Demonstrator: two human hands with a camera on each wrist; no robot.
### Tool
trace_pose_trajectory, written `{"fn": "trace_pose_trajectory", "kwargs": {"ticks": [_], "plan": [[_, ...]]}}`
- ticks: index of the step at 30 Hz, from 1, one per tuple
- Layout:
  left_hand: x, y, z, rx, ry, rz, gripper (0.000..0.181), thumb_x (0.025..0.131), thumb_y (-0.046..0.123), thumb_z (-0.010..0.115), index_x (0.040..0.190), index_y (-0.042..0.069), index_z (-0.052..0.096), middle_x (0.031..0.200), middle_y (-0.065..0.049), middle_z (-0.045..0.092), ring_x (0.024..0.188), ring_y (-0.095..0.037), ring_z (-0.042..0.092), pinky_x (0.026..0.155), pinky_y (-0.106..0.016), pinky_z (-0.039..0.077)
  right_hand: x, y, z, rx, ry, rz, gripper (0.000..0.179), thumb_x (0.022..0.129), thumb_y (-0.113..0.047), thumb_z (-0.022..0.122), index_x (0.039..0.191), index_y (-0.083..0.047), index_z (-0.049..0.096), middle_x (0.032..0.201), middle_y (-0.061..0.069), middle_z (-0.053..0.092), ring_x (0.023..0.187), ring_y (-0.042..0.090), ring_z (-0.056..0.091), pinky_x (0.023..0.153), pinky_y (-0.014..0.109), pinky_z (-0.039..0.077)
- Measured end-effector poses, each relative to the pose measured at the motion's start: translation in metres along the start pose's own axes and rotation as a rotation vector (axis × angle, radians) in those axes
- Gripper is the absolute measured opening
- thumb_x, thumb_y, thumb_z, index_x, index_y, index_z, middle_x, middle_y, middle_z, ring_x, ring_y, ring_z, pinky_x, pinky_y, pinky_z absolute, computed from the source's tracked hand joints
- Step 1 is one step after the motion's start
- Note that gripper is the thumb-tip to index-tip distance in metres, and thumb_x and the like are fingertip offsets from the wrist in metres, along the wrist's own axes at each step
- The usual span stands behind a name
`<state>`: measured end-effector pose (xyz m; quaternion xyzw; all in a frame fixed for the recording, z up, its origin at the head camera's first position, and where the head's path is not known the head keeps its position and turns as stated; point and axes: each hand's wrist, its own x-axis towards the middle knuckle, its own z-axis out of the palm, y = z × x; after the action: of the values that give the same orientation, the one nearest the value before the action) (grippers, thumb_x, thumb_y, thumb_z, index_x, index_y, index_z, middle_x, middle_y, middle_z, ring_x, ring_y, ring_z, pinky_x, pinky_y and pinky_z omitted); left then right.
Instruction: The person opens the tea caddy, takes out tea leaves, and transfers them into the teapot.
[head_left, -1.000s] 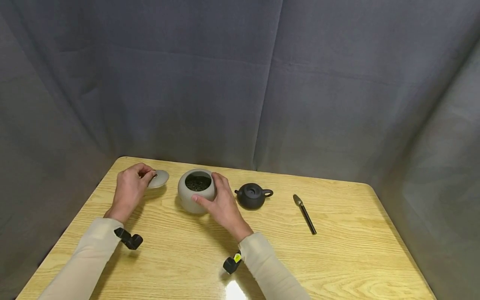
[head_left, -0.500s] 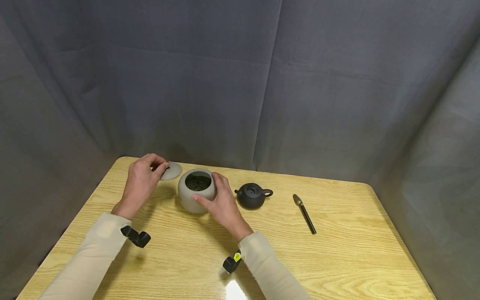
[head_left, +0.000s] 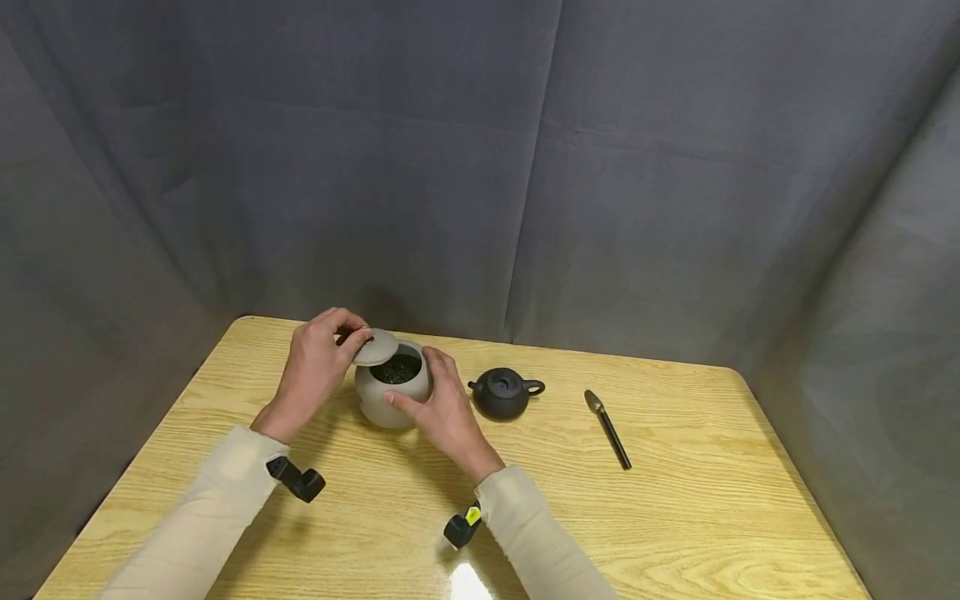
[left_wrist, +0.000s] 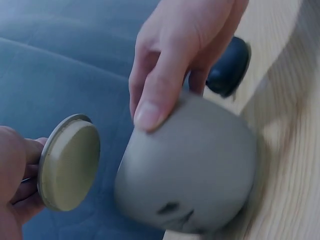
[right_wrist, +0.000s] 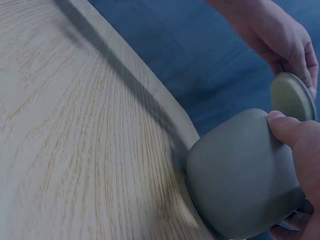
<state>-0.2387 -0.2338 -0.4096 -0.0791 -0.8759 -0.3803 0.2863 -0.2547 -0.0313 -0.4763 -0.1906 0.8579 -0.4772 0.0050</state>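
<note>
A round grey jar (head_left: 386, 407) stands on the table with dark loose leaves (head_left: 397, 369) inside, seen through its mouth. My right hand (head_left: 448, 414) grips the jar's right side, thumb in front and fingers behind. My left hand (head_left: 315, 367) pinches the matching grey lid (head_left: 377, 347) by its top. In the head view the lid overlaps the left back part of the jar's mouth. From the left wrist view, the lid's pale underside (left_wrist: 75, 167) faces the jar, with a gap between them.
Just right of the jar sits a small black teapot (head_left: 504, 394), its handle toward the right. Farther right lies a scoop (head_left: 609, 429) with a dark handle. Grey curtains (head_left: 637, 183) hang behind the wooden table (head_left: 697, 483) and at both sides.
My left hand has carried the lid rightward, from beside the jar to over the left part of its mouth. The right hand and the jar have stayed in place.
</note>
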Motion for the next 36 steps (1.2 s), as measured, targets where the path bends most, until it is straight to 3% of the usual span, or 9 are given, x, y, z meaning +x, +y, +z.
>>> {"fn": "trace_pose_trajectory", "kwargs": {"ticks": [8,16,30,36], "plan": [[-0.003,0.009,0.015,-0.013,-0.041,-0.004,0.008,0.100,0.013,0.076,0.099,0.005,0.075,0.097,-0.012,0.075,0.093,-0.027,0.072,0.079,-0.046,0.060,0.001,0.000,0.002,0.008,-0.011,0.005,0.092,0.093,-0.047,0.082,0.166,-0.014,0.036,0.168,0.008,0.038,0.147,0.027,0.052,0.122,0.049,0.046],[-0.008,0.010,0.025,-0.043,-0.043,-0.016,0.009,0.099,0.013,0.077,0.099,0.004,0.076,0.097,-0.013,0.075,0.093,-0.028,0.073,0.081,-0.048,0.060,0.002,-0.002,0.005,0.014,0.003,-0.013,0.093,0.093,-0.046,0.083,0.166,-0.011,0.036,0.167,0.011,0.039,0.148,0.029,0.051,0.122,0.051,0.046],[-0.022,-0.007,0.038,-0.085,0.030,0.004,0.008,0.096,0.012,0.080,0.099,0.005,0.076,0.101,-0.013,0.078,0.102,-0.031,0.074,0.091,-0.053,0.062,0.002,-0.003,0.007,0.012,-0.002,0.006,0.094,0.093,-0.050,0.082,0.166,-0.011,0.036,0.169,0.010,0.038,0.146,0.029,0.053,0.119,0.050,0.048],[-0.025,-0.011,0.040,-0.088,0.025,0.035,0.007,0.099,0.014,0.078,0.101,0.008,0.076,0.104,-0.009,0.077,0.103,-0.028,0.074,0.092,-0.050,0.062,0.002,-0.003,0.007,0.013,-0.001,0.006,0.095,0.093,-0.050,0.082,0.166,-0.010,0.036,0.169,0.010,0.038,0.147,0.030,0.053,0.119,0.050,0.049]]}}
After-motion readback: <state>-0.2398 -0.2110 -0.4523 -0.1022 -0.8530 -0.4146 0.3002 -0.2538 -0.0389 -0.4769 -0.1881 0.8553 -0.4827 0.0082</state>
